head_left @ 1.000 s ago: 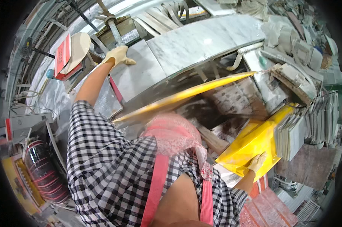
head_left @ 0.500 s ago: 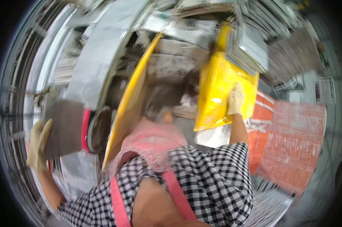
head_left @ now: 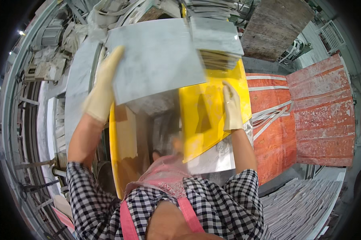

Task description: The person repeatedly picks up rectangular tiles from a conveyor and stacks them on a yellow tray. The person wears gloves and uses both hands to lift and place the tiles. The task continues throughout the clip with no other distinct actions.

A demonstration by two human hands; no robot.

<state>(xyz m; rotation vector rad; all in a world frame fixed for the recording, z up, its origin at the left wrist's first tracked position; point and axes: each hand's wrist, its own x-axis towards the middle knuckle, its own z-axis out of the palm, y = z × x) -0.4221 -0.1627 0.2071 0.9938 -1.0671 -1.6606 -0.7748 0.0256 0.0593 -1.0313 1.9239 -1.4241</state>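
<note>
My gloved left hand (head_left: 102,88) grips the left edge of a square grey marble-look tile (head_left: 154,58), its thumb side along the rim. The tile is held up in front of me, tilted, and covers part of what lies beyond it. To the right, my gloved right hand (head_left: 232,107) rests against or hovers just over a bright yellow panel (head_left: 194,114); contact cannot be made out. Its fingers are stretched out and hold nothing. A stack of similar grey tiles (head_left: 216,34) lies just past the yellow panel.
Another yellow panel (head_left: 113,156) stands upright on my left. Orange-red boards with pale straps (head_left: 272,128) are at the right, beside a weathered reddish board (head_left: 322,116). Many thin slabs stand in a row (head_left: 300,204) at the lower right. A brown board (head_left: 274,28) lies farther back.
My left hand has swung the tile from the far left to in front of me. My right hand has shifted slightly left and lower over the yellow panel. The view has turned.
</note>
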